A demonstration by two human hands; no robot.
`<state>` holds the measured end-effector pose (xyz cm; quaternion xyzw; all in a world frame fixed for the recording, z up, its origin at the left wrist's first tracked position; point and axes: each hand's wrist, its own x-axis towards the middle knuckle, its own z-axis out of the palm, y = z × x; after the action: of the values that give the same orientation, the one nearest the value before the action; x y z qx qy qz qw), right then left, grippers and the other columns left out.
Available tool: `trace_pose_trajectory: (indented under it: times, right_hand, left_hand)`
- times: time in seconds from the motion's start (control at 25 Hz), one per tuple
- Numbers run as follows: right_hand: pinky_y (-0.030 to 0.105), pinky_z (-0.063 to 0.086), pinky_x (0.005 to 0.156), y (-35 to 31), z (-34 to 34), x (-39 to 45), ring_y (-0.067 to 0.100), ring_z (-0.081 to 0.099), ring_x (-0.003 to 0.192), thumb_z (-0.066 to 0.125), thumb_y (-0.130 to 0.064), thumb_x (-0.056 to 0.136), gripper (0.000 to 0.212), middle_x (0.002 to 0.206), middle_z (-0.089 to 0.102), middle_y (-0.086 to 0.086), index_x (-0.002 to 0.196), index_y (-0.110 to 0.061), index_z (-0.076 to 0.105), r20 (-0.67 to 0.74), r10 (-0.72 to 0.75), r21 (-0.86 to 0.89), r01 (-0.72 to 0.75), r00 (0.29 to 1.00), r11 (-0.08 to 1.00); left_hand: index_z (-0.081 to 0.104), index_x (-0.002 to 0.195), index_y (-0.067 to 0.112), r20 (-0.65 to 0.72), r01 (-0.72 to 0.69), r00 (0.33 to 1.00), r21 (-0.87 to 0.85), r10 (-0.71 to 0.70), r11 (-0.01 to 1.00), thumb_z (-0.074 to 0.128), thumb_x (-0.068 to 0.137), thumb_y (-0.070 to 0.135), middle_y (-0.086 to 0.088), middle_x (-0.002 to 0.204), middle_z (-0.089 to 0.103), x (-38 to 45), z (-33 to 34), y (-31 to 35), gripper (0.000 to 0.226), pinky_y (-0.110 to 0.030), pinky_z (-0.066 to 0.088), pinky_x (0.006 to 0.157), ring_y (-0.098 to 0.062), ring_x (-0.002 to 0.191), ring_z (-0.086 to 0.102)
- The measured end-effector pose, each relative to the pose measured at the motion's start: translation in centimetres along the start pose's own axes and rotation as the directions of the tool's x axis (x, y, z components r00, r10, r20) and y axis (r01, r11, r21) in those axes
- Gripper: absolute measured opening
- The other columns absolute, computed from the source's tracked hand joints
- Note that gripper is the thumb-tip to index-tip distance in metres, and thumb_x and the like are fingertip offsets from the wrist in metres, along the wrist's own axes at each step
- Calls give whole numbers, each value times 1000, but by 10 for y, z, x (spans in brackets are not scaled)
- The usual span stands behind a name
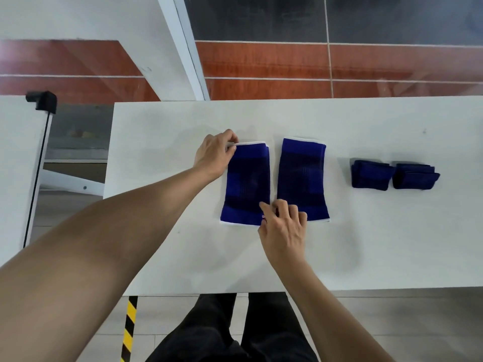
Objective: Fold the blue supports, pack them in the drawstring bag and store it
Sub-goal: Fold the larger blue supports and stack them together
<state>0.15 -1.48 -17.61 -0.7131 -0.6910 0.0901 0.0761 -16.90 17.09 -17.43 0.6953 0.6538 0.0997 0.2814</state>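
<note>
Two big blue supports lie flat side by side on the white table (162, 178). The left hand (214, 155) pinches the far left corner of the left support (247, 184) between thumb and fingers. The right hand (283, 228) rests on that support's near right corner, fingers bent – I cannot tell if it grips the cloth. The right support (303, 176) lies just beside it. Two small folded supports – one (371, 176) and another (415, 176) – sit touching, well off to the right.
</note>
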Motion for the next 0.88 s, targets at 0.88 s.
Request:
trace_pose_trajectory:
  times: [0.88]
  right_hand:
    - [48,26,117,2,-4,-5,22,64,103,70,-14,89,28,106,71,-2,116,-19,64,61,-213,62,209,975,976]
  left_hand:
    - [56,129,16,60,-250,967,92,246,964,75,80,20,-1,128,61,-171,36,-34,53,-40,49,97,-24,113,51]
